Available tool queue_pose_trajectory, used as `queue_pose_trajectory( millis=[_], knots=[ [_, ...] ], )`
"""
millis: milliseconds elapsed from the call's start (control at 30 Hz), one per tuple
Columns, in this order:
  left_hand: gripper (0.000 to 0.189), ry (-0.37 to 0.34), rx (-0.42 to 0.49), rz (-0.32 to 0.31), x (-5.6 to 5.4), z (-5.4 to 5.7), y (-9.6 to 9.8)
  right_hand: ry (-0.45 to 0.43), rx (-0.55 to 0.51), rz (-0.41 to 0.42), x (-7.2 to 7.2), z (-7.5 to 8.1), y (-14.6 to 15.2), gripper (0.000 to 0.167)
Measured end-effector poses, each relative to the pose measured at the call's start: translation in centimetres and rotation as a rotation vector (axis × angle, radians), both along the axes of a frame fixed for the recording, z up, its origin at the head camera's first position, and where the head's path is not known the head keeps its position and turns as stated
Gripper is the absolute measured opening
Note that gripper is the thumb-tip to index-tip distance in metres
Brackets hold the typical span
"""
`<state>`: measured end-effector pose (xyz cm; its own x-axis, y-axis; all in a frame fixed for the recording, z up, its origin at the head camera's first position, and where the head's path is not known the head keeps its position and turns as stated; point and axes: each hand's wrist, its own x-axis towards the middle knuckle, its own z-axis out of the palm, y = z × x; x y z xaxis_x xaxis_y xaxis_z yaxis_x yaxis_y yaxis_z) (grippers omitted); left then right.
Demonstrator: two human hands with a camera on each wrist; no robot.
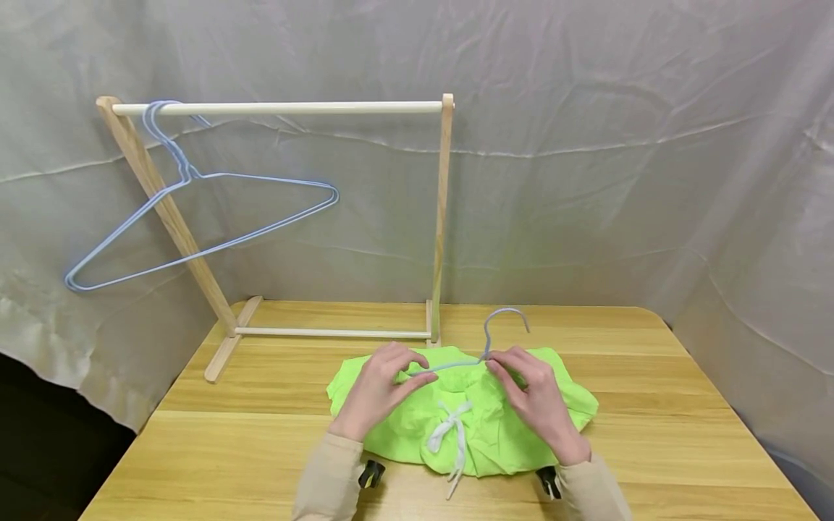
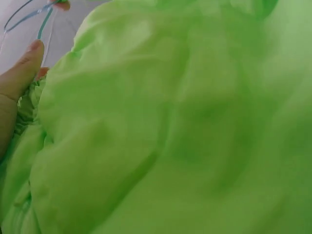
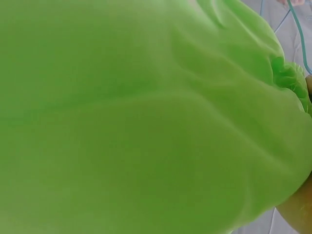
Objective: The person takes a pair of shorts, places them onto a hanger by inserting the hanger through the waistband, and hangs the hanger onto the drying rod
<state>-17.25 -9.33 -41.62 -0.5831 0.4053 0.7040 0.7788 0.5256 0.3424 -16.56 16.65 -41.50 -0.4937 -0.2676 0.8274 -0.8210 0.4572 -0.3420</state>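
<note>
The blue hanger (image 1: 456, 365) lies between the hands, hook upward, its shoulders partly inside the bright green garment (image 1: 404, 434), which rests on the bench (image 1: 691, 434) with a white drawstring (image 1: 446, 430) tied in front. Behind and to the left stands a wooden rack (image 1: 280, 108) carrying further blue hangers (image 1: 184, 170); green cloth fills most of both wrist views. The left hand (image 1: 384, 383) has thumb and forefinger curled about the hanger's wire, slightly parted, while the right hand (image 1: 531, 387) pinches it near the neck.
</note>
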Motion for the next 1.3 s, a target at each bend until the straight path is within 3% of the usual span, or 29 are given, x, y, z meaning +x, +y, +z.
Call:
queue_pose_trajectory(
  millis=[300,567,800,900,1300],
  knots=[
    [0.014,0.099,-0.041,0.007,0.1,-0.2,0.7,-0.003,0.006,0.012,0.2,-0.1,-0.3,0.026],
    [0.015,0.136,-0.028,0.033,0.1,-0.1,0.5,-0.024,-0.007,-0.003,0.1,-0.1,-0.1,0.023],
    [0.020,0.136,0.008,0.062,0.1,0.0,-0.1,-0.083,-0.013,-0.017,0.0,-0.1,0.5,0.027],
    [0.023,0.141,0.033,0.076,0.1,0.0,-0.4,-0.069,-0.018,-0.025,0.0,-0.1,0.7,0.023],
    [0.015,0.238,0.121,0.170,-0.4,0.2,-1.1,-0.062,-0.069,-0.063,-0.5,-0.3,1.7,0.035]
  ],
)
